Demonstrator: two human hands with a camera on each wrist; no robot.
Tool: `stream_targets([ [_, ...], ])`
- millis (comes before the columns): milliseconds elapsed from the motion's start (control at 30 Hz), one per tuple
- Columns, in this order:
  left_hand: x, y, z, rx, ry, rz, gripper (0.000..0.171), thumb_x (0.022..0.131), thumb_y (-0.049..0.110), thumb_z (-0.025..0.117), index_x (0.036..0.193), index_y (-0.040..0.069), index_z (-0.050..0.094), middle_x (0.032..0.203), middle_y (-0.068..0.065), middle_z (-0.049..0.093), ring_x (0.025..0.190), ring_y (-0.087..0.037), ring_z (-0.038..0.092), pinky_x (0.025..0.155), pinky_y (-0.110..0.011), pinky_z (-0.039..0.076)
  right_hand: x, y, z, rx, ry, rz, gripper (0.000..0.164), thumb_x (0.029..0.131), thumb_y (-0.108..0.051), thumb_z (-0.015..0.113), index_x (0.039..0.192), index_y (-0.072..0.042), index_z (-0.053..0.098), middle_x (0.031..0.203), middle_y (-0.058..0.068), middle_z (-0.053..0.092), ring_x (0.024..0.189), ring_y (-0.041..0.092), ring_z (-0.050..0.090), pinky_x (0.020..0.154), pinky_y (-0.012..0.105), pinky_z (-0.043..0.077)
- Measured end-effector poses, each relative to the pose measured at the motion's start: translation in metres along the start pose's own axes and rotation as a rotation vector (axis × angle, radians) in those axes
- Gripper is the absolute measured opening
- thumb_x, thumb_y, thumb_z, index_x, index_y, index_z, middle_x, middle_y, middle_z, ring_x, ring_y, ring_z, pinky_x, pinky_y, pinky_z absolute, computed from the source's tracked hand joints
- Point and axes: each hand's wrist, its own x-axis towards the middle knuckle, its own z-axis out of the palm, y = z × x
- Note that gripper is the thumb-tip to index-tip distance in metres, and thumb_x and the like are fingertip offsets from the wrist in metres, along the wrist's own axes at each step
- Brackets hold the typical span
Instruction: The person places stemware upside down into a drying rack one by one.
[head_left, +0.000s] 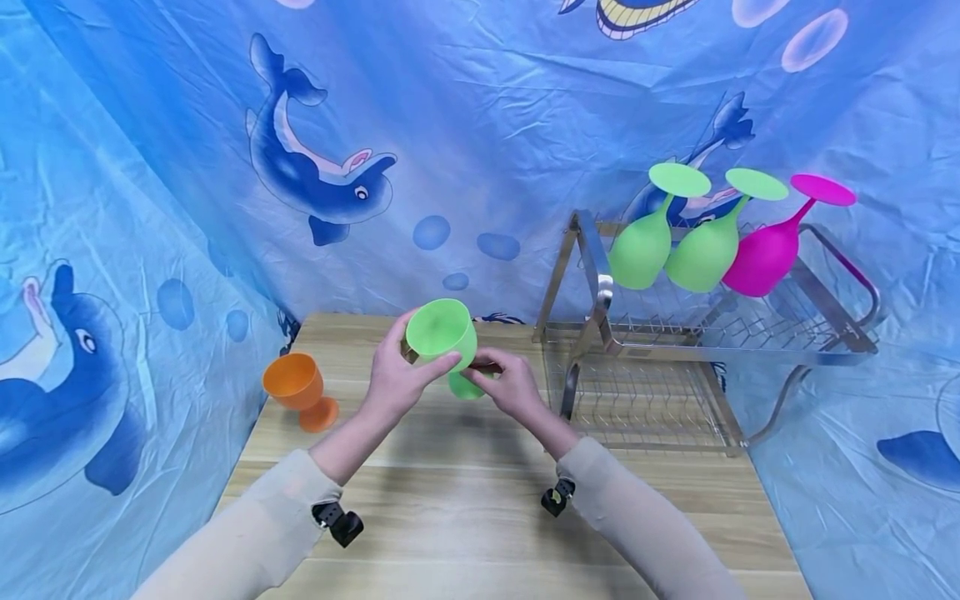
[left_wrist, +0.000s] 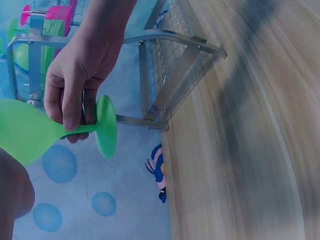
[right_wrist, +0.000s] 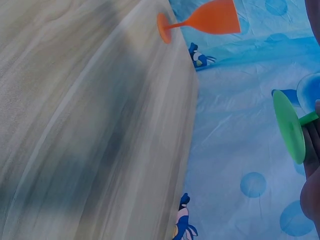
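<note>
Both hands hold a green goblet (head_left: pixel 442 329) above the table, its mouth tilted toward the head camera. Around the bowl curl the fingers and thumb of my left hand (head_left: pixel 397 371). My right hand (head_left: pixel 512 383) pinches the thin stem just above the round foot, as the left wrist view shows with the right hand (left_wrist: pixel 82 80) and the goblet's foot (left_wrist: pixel 106 127). An orange goblet (head_left: pixel 294 383) stands upright on the table to the left. In the right wrist view only the green foot (right_wrist: pixel 289 126) and part of the stem show; the bowl is out of frame.
A two-tier metal dish rack (head_left: pixel 652 352) stands on the right of the wooden table (head_left: pixel 465 517). Two green goblets (head_left: pixel 641 250) and a magenta goblet (head_left: pixel 763 258) sit upside down on its upper tier. A blue dolphin-print curtain (head_left: pixel 480 167) encloses the table's back and sides.
</note>
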Motion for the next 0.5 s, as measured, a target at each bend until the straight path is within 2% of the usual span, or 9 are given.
stream_targets([
  [300, -0.0013, -0.0008, 0.0003, -0.068, 0.021, -0.048, 0.080, 0.085, 0.010, 0.091, 0.154, 0.011, 0.052, 0.143, -0.010, 0.060, 0.126, -0.026, 0.061, 0.103, -0.030, 0.055, 0.0015, -0.0002, -0.0033, -0.042, 0.005, -0.059, 0.020, 0.091, -0.004, 0.084, 0.111, -0.003, 0.080, 0.103, 0.011, 0.082, 0.090, 0.024, 0.080, 0.081, 0.024, 0.064],
  [500, -0.0015, -0.0047, -0.0015, -0.118, 0.053, -0.093, 0.075, 0.088, 0.008, 0.088, 0.154, 0.009, 0.052, 0.141, -0.013, 0.061, 0.124, -0.026, 0.060, 0.098, -0.026, 0.057, 0.0027, 0.0000, -0.0048, -0.122, 0.008, -0.132, 0.020, 0.090, -0.004, 0.086, 0.109, -0.003, 0.081, 0.103, 0.011, 0.081, 0.088, 0.023, 0.080, 0.079, 0.022, 0.064],
])
